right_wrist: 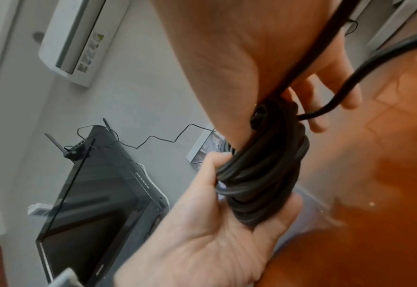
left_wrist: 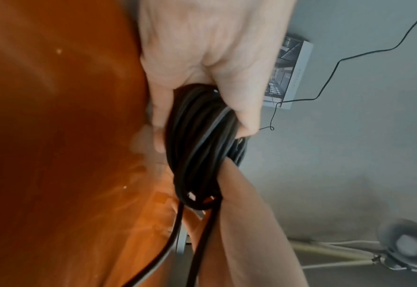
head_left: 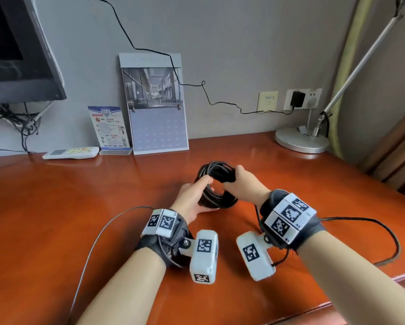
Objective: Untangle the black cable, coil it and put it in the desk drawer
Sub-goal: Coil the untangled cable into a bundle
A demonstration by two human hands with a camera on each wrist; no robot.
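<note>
- Both hands hold the cable (head_left: 216, 184) coil above the desk (head_left: 56, 219) middle: left hand (head_left: 194, 195) cups it, so loops stay stacked.
- Your right hand (head_left: 240, 184) clamps the far side, probably tidying; no drawer shows.

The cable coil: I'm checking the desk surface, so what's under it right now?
Under the black cable coil lie the left hand fingers and the orange desk. The patch directly beneath is covered.

A round bundle of black cable (head_left: 216, 184) is held up over the brown desk (head_left: 56, 207) by the left hand (head_left: 194, 198) and the right hand (head_left: 243, 184).
</note>
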